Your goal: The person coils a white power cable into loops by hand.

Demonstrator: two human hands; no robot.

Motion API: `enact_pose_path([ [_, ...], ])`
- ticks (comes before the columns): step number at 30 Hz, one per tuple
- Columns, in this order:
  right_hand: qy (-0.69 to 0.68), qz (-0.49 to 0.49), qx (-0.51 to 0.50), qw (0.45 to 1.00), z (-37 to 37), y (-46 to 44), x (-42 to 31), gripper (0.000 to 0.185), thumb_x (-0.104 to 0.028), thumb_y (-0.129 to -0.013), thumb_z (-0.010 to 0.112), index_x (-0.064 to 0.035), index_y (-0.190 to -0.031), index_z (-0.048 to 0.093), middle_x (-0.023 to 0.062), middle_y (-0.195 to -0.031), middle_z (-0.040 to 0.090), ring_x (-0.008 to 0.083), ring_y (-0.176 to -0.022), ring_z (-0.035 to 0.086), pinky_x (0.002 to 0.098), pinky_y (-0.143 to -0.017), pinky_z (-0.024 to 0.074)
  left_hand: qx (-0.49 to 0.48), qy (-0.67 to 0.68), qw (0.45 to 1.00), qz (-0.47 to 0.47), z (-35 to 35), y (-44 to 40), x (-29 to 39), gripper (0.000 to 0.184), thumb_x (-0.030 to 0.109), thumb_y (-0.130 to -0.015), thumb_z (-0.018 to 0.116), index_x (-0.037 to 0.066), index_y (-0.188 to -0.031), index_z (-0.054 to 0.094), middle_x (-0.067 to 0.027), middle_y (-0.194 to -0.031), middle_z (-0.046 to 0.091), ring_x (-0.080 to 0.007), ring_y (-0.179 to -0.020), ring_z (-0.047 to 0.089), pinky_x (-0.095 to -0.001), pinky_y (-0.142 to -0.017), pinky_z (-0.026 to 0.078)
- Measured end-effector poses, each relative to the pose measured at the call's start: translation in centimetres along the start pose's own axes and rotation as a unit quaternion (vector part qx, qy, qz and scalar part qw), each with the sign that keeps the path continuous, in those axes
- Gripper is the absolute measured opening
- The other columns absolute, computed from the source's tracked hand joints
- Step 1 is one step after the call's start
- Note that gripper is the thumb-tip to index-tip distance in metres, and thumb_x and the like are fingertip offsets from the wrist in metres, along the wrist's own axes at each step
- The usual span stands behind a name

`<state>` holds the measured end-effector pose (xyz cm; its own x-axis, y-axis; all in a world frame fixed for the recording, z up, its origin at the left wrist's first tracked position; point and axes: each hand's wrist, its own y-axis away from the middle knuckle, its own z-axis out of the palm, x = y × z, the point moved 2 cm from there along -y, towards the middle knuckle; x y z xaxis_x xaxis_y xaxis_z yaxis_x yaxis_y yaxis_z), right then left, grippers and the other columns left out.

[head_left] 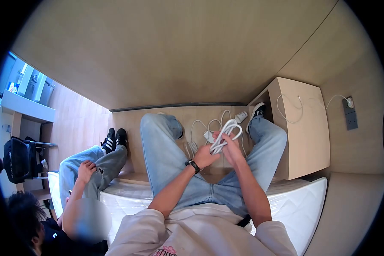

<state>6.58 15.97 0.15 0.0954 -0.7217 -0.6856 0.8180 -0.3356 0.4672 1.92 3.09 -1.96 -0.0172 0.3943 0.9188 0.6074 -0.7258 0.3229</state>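
Note:
A thick white cable [231, 126], folded into several loops, is gathered between my two hands, above the floor and between my knees. My left hand [205, 157], with a dark watch on the wrist, closes around the lower end of the loops. Against the other side of the bundle, my right hand [230, 149] has its fingers wrapped round it. Just behind the hands, a white block [208, 137] lies on the floor among thinner white cords [195, 128]. A white rounded object [241, 117] sits near my right shoe; its kind is unclear.
To the right stands a wooden cabinet [305, 141] with a thin white cord [302, 112] on top. A wall socket [350, 117] holds a plug. I sit on a plastic-covered mattress [130, 204]. Another person [79, 170] sits at left. A wooden panel [166, 51] rises ahead.

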Motion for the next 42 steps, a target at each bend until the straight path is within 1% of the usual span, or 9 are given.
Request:
enact_pose_path([
  [5,0.189,-0.097,0.063,0.975,-0.5,-0.6,0.5,0.049,-0.002,-0.079,0.063,-0.0073,-0.125,0.046,0.0101,-0.124,0.05,0.0259,-0.11,0.053,0.0357,-0.092,0.0433,0.099,0.019,0.991,-0.085,-1.0,-1.0,-2.3,0.024,0.014,-0.07,0.064,-0.001,-0.089,0.062,-0.0098,-0.07,0.063,-0.017,-0.065,0.059,-0.0325,-0.063,0.048],
  [7,0.562,-0.358,0.09,0.74,1.1,0.9,-1.8,0.063,0.0,-0.069,0.067,-0.01,-0.127,0.046,0.0114,-0.126,0.049,0.0308,-0.116,0.048,0.0386,-0.096,0.0409,0.095,0.036,0.984,-0.148,-1.2,-1.4,-4.1,0.025,0.013,-0.07,0.063,-0.002,-0.089,0.062,-0.0114,-0.071,0.063,-0.0188,-0.066,0.061,-0.0336,-0.063,0.048],
  [9,0.594,-0.338,0.061,0.728,2.2,1.5,-2.0,0.073,-0.003,-0.058,0.071,-0.0124,-0.126,0.05,0.0157,-0.128,0.046,0.0339,-0.123,0.04,0.0475,-0.105,0.0305,0.099,-0.056,0.99,-0.085,-1.3,-1.3,-4.3,0.031,0.019,-0.067,0.067,0.002,-0.093,0.066,-0.0197,-0.079,0.066,-0.0318,-0.075,0.066,-0.0393,-0.069,0.05],
  [12,0.763,-0.364,-0.093,0.525,3.1,1.7,-0.9,0.058,-0.008,-0.059,0.072,-0.0138,-0.116,0.059,0.0133,-0.125,0.05,0.0303,-0.126,0.038,0.0524,-0.109,0.024,0.088,-0.234,0.966,-0.062,-0.4,-0.4,-2.5,0.033,0.019,-0.066,0.067,0.005,-0.096,0.065,-0.0212,-0.08,0.065,-0.0355,-0.077,0.065,-0.0422,-0.071,0.051],
  [17,0.898,-0.145,-0.181,0.374,0.7,-1.4,0.5,0.024,-0.019,-0.06,0.068,-0.0166,-0.084,0.069,0.0068,-0.078,0.066,0.0239,-0.089,0.064,0.0513,-0.105,0.029,0.027,-0.319,0.947,-0.021,-0.4,0.4,0.6,0.031,0.021,-0.067,0.068,0.008,-0.095,0.064,-0.0199,-0.081,0.065,-0.0366,-0.079,0.064,-0.0451,-0.072,0.051],
  [24,0.847,-0.143,-0.087,0.504,-1.2,-2.8,-1.6,0.024,-0.016,-0.061,0.065,-0.0191,-0.084,0.069,0.0118,-0.07,0.065,0.0297,-0.071,0.065,0.0401,-0.074,0.0484,0.17,-0.256,0.95,-0.048,-1.9,-1.0,-2.0,0.022,0.023,-0.072,0.069,0.009,-0.087,0.064,-0.0177,-0.081,0.065,-0.0358,-0.079,0.063,-0.0431,-0.069,0.051],
  [34,0.738,-0.113,-0.141,0.65,0.2,-0.7,-0.1,0.026,-0.01,-0.064,0.063,-0.015,-0.089,0.066,0.0144,-0.081,0.066,0.036,-0.08,0.063,0.0446,-0.071,0.0501,0.191,-0.255,0.939,0.131,-1.5,-0.3,0.2,0.02,0.014,-0.071,0.07,0.008,-0.088,0.062,-0.0136,-0.078,0.063,-0.0303,-0.075,0.064,-0.0371,-0.068,0.051],
  [39,0.685,-0.113,0.023,0.719,-0.4,-1.5,-1.4,0.022,-0.015,-0.07,0.064,-0.0164,-0.091,0.067,0.0147,-0.085,0.066,0.0347,-0.083,0.063,0.0453,-0.073,0.049,0.175,0.279,0.943,0.053,-2.7,-2.0,-1.6,0.014,0.001,-0.084,0.063,0.001,-0.096,0.057,-0.0044,-0.091,0.064,-0.0115,-0.084,0.061,-0.0256,-0.072,0.048],
  [42,0.645,-0.15,0.043,0.748,-0.8,-1.8,-0.8,0.022,-0.011,-0.069,0.065,-0.0099,-0.091,0.067,0.0177,-0.084,0.065,0.0346,-0.082,0.063,0.0405,-0.07,0.0497,0.131,0.24,0.961,0.047,-2.9,-2.1,-1.5,0.018,0.012,-0.093,0.054,-0.002,-0.105,0.057,-0.0053,-0.097,0.065,-0.0112,-0.085,0.062,-0.0238,-0.075,0.048],
])
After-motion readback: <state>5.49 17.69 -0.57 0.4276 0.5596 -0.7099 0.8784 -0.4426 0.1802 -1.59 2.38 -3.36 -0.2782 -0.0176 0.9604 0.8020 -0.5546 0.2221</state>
